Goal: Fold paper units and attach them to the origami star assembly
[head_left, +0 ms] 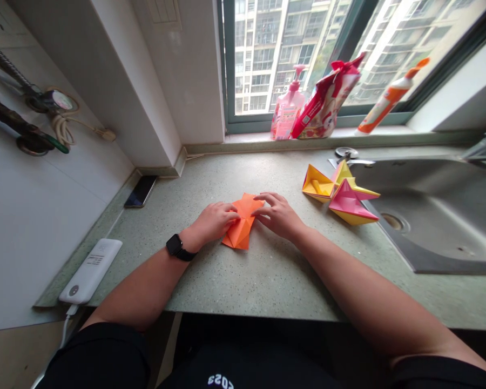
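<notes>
Head view: left hand (214,221) and right hand (277,216) lay spread, fingertips pressing folded orange origami paper (241,236) between them on the worktop (263,281). Step in hand: apparently flattening a crease, partly hidden. Yellow-and-pink paper models (340,194) sat right of the right hand.

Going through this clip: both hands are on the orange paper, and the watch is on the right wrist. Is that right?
No, the watch is on the left wrist, not the right, as the head view shows. The rest stands: the left hand and right hand are both on the orange paper.
</notes>
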A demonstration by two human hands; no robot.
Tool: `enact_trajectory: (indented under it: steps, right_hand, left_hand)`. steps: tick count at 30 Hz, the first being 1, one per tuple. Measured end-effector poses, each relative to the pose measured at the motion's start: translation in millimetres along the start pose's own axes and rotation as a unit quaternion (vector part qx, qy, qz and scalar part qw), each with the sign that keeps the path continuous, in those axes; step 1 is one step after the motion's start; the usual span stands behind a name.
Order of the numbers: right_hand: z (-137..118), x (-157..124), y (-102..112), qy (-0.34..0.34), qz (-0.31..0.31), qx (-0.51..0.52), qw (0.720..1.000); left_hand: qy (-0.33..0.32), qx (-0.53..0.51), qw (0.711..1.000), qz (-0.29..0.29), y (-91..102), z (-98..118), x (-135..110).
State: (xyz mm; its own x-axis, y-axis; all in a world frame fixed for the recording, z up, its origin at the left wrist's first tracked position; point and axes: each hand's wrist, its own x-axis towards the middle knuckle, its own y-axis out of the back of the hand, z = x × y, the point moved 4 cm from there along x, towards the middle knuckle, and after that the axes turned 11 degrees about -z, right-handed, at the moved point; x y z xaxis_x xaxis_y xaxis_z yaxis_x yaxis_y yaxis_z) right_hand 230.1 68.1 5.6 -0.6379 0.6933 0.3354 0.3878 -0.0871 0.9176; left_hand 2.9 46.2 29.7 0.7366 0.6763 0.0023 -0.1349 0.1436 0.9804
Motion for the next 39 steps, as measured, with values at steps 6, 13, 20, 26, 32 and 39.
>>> enact_trajectory:
  steps: [6,13,20,26,32,39]
  right_hand:
    - [-14.2,-0.6,8.0,0.083,-0.008,0.012,0.996]
    - [-26.4,0.6,11.1,0.096,-0.083,0.031,0.991]
    - [-30.5,-0.1,14.3,0.084,-0.132,0.047,0.987]
    - [-33.1,-1.0,9.5,0.098,-0.139,0.061,0.983]
    - [-33.4,-1.4,4.2,0.079,-0.132,0.048,0.987]
    - [-35.0,-1.9,2.2,0.059,-0.128,0.038,0.989]
  left_hand:
    - [0.006,0.003,1.000,-0.002,-4.3,-1.5,0.5]
    - [0.012,-0.014,0.999,-0.042,6.2,9.5,-0.9]
    - [-0.051,-0.055,0.995,-0.070,1.1,12.7,-1.5]
    - [-0.058,-0.059,0.994,-0.074,-1.0,10.8,0.1]
    - [-0.063,-0.031,0.997,-0.028,1.5,9.5,0.1]
    - [-0.053,-0.025,0.998,-0.021,-1.5,8.5,0.9]
